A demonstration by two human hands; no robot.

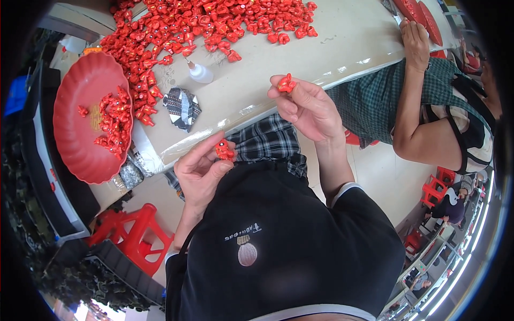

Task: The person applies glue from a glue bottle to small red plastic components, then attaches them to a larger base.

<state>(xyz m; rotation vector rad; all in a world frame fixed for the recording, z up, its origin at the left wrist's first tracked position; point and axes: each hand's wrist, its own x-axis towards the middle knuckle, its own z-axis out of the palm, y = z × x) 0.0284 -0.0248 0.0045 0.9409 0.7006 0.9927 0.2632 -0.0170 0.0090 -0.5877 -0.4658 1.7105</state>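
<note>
Between the thumb and fingers of my left hand [201, 168] is a small glossy red figurine [224, 150] with a dark-and-white eye spot. My right hand [310, 104], raised over the table's near edge, pinches a second red figurine piece [286, 83] with a touch of yellow on it. The two pieces are apart. Across the far left of the table spreads a large pile of similar red figurine pieces [198, 27]. Several more lie in a red scalloped tray [67, 123] to the left.
A white squeeze bottle [201, 73] and a crumpled patterned cloth [182, 108] lie on the table [342, 45]. To my right sits a person [428, 117] in a green checked apron, one hand near red trays [428, 21]. A red stool [140, 235] stands at lower left.
</note>
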